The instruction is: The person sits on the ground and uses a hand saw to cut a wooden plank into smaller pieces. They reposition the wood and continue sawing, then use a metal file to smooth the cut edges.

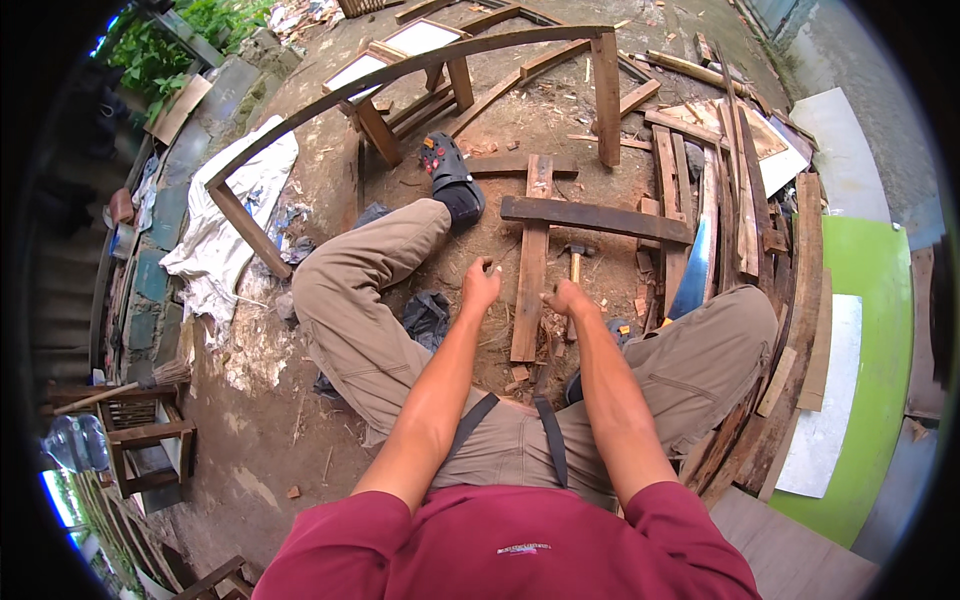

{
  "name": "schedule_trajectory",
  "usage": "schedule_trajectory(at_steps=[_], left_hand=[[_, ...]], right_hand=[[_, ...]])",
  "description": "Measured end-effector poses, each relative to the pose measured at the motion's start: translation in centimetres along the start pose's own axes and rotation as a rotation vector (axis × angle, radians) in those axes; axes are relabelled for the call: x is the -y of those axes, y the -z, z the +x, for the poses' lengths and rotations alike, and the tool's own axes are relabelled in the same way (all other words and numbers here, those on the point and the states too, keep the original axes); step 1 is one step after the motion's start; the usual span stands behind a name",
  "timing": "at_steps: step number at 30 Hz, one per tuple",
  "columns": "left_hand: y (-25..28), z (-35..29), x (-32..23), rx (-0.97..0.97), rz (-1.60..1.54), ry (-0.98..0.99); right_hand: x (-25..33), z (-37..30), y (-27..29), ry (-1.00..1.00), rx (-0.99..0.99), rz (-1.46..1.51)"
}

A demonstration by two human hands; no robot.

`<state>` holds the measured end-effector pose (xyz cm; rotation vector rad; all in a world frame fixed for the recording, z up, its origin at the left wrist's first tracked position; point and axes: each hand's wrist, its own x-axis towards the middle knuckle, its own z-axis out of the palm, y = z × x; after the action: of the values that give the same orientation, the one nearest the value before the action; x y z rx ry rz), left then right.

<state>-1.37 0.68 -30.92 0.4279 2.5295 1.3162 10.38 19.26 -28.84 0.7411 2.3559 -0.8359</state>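
Between my bent legs lies a cross of brown timber, a long upright plank [531,290] with a darker crosspiece [597,219] over it near the top. My left hand [481,285] is held just left of the plank with its fingers curled; what they hold, if anything, is too small to make out. On the plank's right side my right hand [568,297] is closed, fingertips toward the plank's edge. A hammer [576,263] lies there head away from me, its wooden handle partly covered by my right hand; whether the hand touches it I cannot tell.
A wooden frame [607,100] with a long curved rail stands ahead. Piled planks [745,200] line the right side, beside a green panel [860,370]. A white cloth [240,215] lies at left, with a broom [170,373] and small wooden chair [150,435] nearer me.
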Motion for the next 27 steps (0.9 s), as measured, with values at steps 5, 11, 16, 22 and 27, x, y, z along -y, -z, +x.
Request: schedule_trajectory(at_steps=[5,11,16,22,27], left_hand=[[-1.6,6.7,1.9,0.118,-0.394,0.441],[-4.0,8.5,8.8,0.158,-0.539,0.463],[-6.5,7.8,7.2,0.329,-0.713,0.639],[-6.8,11.7,5.2,0.117,-0.775,0.603],[-7.9,14.4,3.5,0.048,-0.353,0.465]], right_hand=[[3.8,1.1,0.2,0.175,-0.301,0.342],[3.4,0.6,-4.9,0.118,-0.339,0.127],[-0.5,1.8,-6.1,0.013,-0.194,0.309],[2.4,3.5,-6.4,-0.016,-0.227,0.272],[5.9,3.8,-6.0,-0.156,-0.240,0.246]])
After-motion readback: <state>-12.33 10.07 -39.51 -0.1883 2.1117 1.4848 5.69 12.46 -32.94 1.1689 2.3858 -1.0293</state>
